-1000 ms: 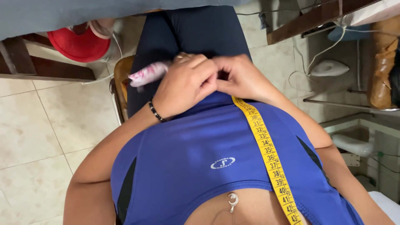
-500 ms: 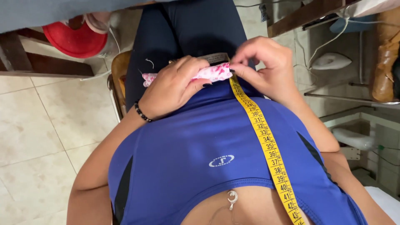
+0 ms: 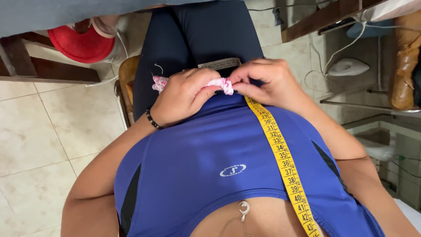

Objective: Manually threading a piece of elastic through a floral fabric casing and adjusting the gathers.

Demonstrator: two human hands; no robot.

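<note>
A small strip of pink-and-white patterned cloth (image 3: 222,84) is stretched between both hands over my lap. My left hand (image 3: 184,94), with a black bead bracelet on the wrist, grips the cloth, whose end sticks out at its left side. My right hand (image 3: 265,83) pinches the other end between thumb and fingers. A yellow measuring tape (image 3: 280,151) hangs down my blue shirt, its upper end under the right hand. A grey rectangular tag or ruler (image 3: 218,64) lies on my dark trousers just beyond the hands.
A red plastic bowl (image 3: 79,44) sits on the tiled floor beside a wooden table leg (image 3: 48,72) at the upper left. The wooden chair edge (image 3: 125,83) shows by my thigh. A white iron (image 3: 346,66) with cords and metal shelving stand at the right.
Both hands have drawn together low over the lap, with the right hand coming down onto the cloth's end. The cloth is now bunched tighter between them.
</note>
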